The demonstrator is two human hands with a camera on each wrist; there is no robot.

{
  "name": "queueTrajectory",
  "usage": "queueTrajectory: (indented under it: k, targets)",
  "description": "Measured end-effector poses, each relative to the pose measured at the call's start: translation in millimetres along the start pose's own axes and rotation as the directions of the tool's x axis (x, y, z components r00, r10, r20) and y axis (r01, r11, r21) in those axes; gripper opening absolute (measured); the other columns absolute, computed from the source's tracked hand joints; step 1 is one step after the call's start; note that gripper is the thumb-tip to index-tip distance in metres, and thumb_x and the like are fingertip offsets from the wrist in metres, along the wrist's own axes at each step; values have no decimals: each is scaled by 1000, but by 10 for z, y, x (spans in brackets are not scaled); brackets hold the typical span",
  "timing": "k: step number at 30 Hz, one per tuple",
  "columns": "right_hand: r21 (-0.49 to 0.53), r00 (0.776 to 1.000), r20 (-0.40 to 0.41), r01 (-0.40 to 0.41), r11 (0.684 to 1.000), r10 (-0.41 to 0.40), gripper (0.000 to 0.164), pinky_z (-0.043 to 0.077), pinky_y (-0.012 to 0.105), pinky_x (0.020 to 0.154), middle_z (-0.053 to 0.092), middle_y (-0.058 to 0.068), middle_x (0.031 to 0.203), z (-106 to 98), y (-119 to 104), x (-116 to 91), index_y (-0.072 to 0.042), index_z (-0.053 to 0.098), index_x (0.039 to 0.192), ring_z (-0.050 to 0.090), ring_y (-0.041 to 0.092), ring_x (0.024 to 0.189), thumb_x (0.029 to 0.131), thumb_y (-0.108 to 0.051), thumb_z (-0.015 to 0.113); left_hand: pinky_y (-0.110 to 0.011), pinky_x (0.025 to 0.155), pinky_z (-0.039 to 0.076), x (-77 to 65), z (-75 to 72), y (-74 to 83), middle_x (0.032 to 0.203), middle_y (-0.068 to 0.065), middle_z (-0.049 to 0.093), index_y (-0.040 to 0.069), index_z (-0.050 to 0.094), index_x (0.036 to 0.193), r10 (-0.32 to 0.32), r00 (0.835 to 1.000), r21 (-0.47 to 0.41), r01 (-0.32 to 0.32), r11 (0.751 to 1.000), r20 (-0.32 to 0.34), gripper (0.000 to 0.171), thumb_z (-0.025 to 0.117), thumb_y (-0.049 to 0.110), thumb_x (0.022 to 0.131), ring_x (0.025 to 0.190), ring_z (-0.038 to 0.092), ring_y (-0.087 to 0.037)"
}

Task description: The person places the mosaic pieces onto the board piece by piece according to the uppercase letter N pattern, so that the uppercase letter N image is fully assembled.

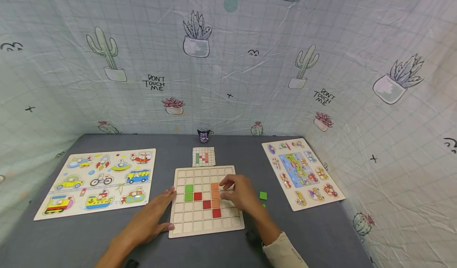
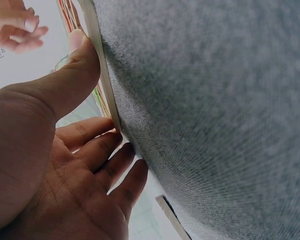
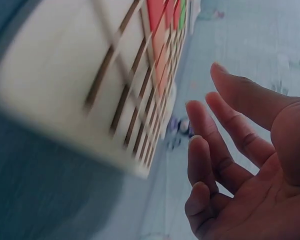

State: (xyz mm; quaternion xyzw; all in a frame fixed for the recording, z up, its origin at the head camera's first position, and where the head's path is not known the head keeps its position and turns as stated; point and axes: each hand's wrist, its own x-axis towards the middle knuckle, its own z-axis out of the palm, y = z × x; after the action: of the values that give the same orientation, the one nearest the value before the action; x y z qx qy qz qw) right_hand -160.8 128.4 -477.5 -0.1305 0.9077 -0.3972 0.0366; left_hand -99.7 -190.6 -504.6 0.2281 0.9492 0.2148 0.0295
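A wooden grid board (image 1: 188, 227) lies flat on the table, with two green tiles (image 1: 189, 192), three red tiles (image 1: 207, 204) in a diagonal and an upright row of orange tiles (image 1: 216, 195). My left hand (image 1: 151, 216) rests against the board's left edge; in the left wrist view its thumb (image 2: 77, 75) is at the rim and its fingers are extended. Over the right part of the board hovers my right hand (image 1: 240, 192), beside the orange tiles. Its thumb and fingers are apart in the right wrist view, with nothing between them.
Behind the board lies a small pattern card (image 1: 195, 151), and a dark figurine (image 1: 203, 136) stands farther back. A loose green tile (image 1: 263, 195) lies right of the board, another partly hidden below it. Picture puzzles flank it: a vehicle puzzle (image 1: 118, 207) and a right-hand puzzle (image 1: 290, 198).
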Motion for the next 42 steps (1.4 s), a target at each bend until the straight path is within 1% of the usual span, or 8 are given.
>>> queueTrajectory:
  k: [7, 15, 23, 25, 28, 32, 36, 42]
  targets:
    - [-72, 995, -94, -40, 997, 33, 28, 50, 29, 74, 78, 5, 99, -221, 333, -187, -12, 79, 105, 66, 24, 84, 81, -8, 92, -62, 119, 42, 0, 4, -7, 171, -16, 40, 0, 45, 159, -9, 1000, -6, 9, 1000, 10, 95, 91, 31, 83, 155, 42, -43]
    - [-144, 977, -186, -133, 981, 105, 33, 49, 33, 74, 80, 2, 103, -465, 690, -369, -16, 81, 104, 63, 20, 83, 76, -10, 95, -61, 119, 42, -5, 8, -16, 170, -16, 40, 0, 44, 160, -1, 1000, 0, 1, 1000, 6, 95, 91, 31, 83, 155, 42, -43]
    - [-243, 961, -187, -248, 938, 205, 29, 55, 44, 83, 77, -1, 97, -635, 835, -447, -17, 81, 102, 71, 20, 92, 77, -15, 95, -61, 119, 42, -2, 11, -21, 171, -16, 40, 1, 44, 160, -4, 1000, 5, 4, 1000, 9, 95, 91, 32, 83, 154, 43, -43]
    - [-264, 959, -180, -263, 928, 220, 26, 56, 44, 81, 75, -2, 95, -646, 850, -437, -18, 81, 100, 70, 18, 91, 78, -16, 95, -62, 119, 42, 1, 10, -22, 171, -16, 39, 1, 44, 160, -7, 1000, 4, 7, 1000, 13, 95, 91, 32, 83, 155, 42, -43]
    - [-274, 953, -171, -289, 917, 249, 23, 53, 39, 76, 71, -3, 91, -646, 867, -418, -19, 80, 97, 65, 14, 85, 79, -16, 94, -61, 119, 42, 3, 5, -20, 171, -16, 38, 1, 43, 161, -4, 1000, 2, 4, 1000, 15, 95, 90, 32, 84, 155, 42, -42]
    - [-269, 955, -180, -277, 923, 234, 25, 46, 33, 70, 67, -4, 86, -629, 882, -399, -20, 76, 91, 59, 11, 78, 77, -14, 95, -60, 119, 42, 1, -2, -12, 171, -15, 39, 1, 43, 160, 2, 1000, 5, -2, 1000, 9, 95, 90, 32, 84, 155, 42, -42]
    - [-249, 962, -198, -234, 940, 187, 27, 43, 31, 66, 63, -5, 78, -598, 863, -380, -20, 74, 87, 54, 11, 70, 75, -12, 96, -60, 119, 42, -10, -4, 4, 170, -16, 40, 1, 45, 159, 6, 1000, 3, -6, 1000, -12, 94, 90, 32, 83, 154, 44, -42]
    - [-223, 966, -215, -190, 956, 142, 24, 43, 29, 63, 62, -10, 70, -504, 761, -317, -23, 74, 81, 53, 8, 65, 77, -14, 95, -61, 119, 42, -21, -4, 11, 169, -17, 42, 0, 46, 158, 7, 999, -2, -8, 1000, -31, 94, 91, 31, 82, 153, 44, -43]
